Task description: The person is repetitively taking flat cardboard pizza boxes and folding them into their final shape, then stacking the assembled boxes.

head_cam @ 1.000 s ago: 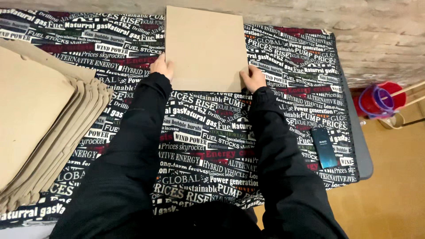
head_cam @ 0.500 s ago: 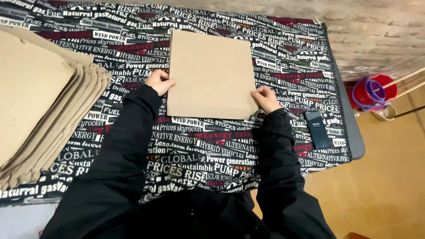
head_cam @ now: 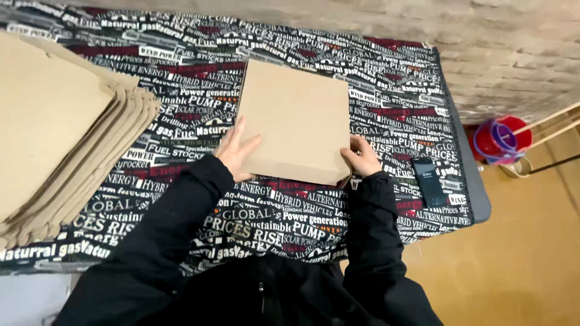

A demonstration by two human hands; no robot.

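Now the left hand (head_cam: 237, 154) lies flat, fingers spread, on the near left edge of the brown cardboard box (head_cam: 295, 121). The right hand (head_cam: 362, 158) pinches its near right corner. It sits mid-tabletop (head_cam: 386, 90), right of a cardboard stack (head_cam: 54, 127).

I am standing at a table (head_cam: 477, 205) covered by a black cloth (head_cam: 199, 72) printed all over with white and red lettering. Beyond its far edge runs a pale, rough brick wall (head_cam: 513, 54). To the right, the floor (head_cam: 519, 265) is warm tan, with a red bucket (head_cam: 504, 140) beside light wooden bars (head_cam: 553, 124).
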